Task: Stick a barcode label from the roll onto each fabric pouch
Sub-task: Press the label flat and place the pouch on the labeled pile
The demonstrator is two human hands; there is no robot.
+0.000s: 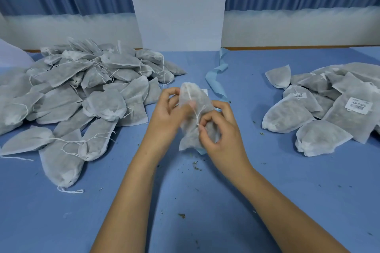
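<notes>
Left hand (pixel 166 113) and right hand (pixel 222 129) grip one fabric pouch (pixel 195 109) above table (pixel 205 201).

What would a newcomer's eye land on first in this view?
Both hands at the centre: the left hand and right hand grip one fabric pouch above the blue table. Next, the big heap of pouches at left, no labels showing, and the smaller pile at right, where two barcode labels show.

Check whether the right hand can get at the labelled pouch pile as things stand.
Probably, once the right hand releases the held pouch: only table lies between it and the labelled pile.
</notes>
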